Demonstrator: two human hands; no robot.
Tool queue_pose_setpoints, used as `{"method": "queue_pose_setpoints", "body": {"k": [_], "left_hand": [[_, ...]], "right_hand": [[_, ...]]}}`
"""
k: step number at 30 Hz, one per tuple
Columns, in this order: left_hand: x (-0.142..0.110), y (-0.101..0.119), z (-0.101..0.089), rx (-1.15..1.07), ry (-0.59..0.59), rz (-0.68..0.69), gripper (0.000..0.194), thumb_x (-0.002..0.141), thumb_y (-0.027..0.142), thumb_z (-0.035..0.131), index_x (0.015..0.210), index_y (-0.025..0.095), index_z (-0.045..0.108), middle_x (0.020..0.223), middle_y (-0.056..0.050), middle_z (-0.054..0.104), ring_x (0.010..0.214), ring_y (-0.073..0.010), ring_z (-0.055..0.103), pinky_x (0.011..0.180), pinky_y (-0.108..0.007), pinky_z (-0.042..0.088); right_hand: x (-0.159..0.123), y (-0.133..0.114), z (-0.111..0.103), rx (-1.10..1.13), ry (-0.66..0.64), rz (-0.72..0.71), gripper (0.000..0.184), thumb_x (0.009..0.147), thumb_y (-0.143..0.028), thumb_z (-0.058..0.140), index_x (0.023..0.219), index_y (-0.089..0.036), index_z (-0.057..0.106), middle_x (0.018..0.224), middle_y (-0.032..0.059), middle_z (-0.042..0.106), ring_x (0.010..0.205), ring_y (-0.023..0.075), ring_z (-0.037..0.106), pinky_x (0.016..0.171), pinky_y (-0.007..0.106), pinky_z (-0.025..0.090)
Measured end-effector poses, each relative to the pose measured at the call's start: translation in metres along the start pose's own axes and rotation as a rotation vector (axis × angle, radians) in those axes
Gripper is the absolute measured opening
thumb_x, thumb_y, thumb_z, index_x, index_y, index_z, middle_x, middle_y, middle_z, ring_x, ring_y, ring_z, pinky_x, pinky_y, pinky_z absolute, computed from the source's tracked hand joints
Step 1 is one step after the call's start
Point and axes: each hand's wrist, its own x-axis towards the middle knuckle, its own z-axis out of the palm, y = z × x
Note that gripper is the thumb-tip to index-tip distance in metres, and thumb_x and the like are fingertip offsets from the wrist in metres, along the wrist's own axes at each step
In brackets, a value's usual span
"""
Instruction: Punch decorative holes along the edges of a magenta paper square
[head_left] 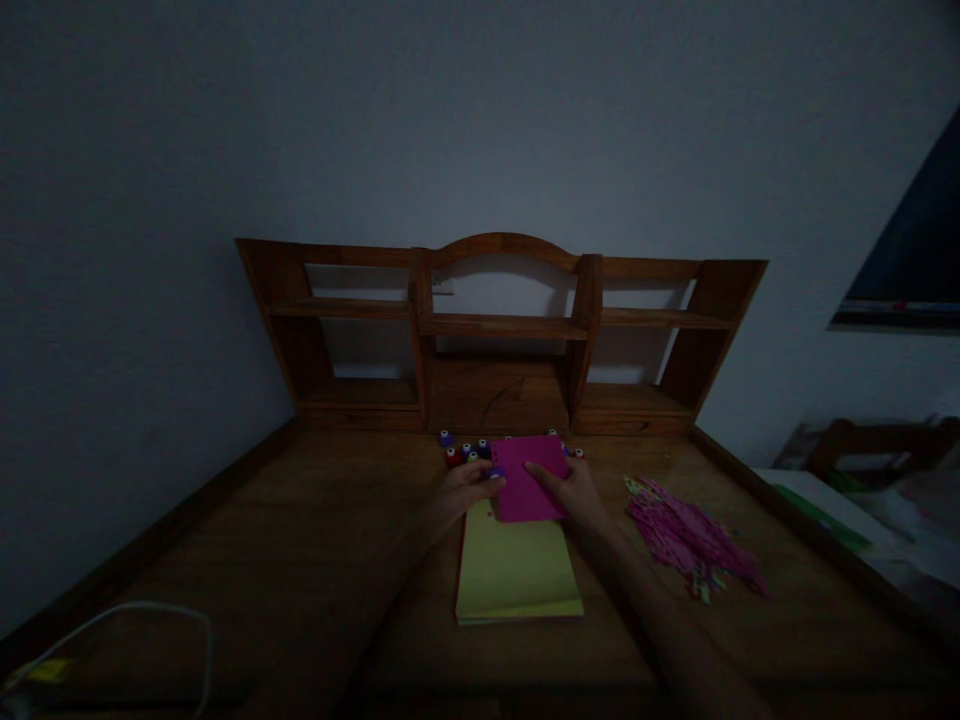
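A bright pink card (529,490), with a row of small holes along its left edge, is held up in my right hand (574,490), thumb lying across its face. At that holed edge my left hand (463,487) pinches a small purple round piece (495,473). The piece meets the card's left edge; whether it is attached I cannot tell. Beneath the card lies a pad of yellow paper (517,575), its upper part covered. Behind it stand several small round pieces (466,450), purple, red and dark, with white ringed tops; the card hides some.
To the right a loose heap of pink strips (686,535) with some pale ones lies on the wooden desk (322,530). A wooden shelf unit (501,325) rises at the desk's back. A white cable (206,635) loops at the front left. A chair (877,440) stands beyond the right edge.
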Motion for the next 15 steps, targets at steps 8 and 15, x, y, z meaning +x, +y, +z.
{"method": "queue_pose_setpoints", "body": {"k": [8, 15], "left_hand": [[0.0002, 0.0005, -0.0004, 0.036, -0.019, -0.012, 0.04, 0.071, 0.036, 0.077, 0.105, 0.016, 0.068, 0.102, -0.009, 0.07, 0.093, -0.0217, 0.064, 0.087, -0.033, 0.047], [0.0002, 0.0009, -0.0019, 0.045, -0.034, -0.018, 0.043, 0.071, 0.036, 0.078, 0.108, 0.016, 0.068, 0.104, -0.01, 0.07, 0.094, -0.023, 0.065, 0.087, -0.035, 0.047]], "right_hand": [[0.0019, 0.0025, -0.0009, -0.008, -0.011, 0.033, 0.048, 0.064, -0.058, 0.074, 0.08, -0.013, 0.071, 0.072, 0.0111, 0.071, 0.056, 0.0208, 0.063, 0.046, 0.027, 0.046], [0.0021, 0.0059, -0.001, -0.008, -0.026, 0.038, 0.047, 0.066, -0.057, 0.074, 0.081, -0.012, 0.071, 0.07, 0.0102, 0.07, 0.054, 0.0195, 0.062, 0.045, 0.026, 0.044]]}}
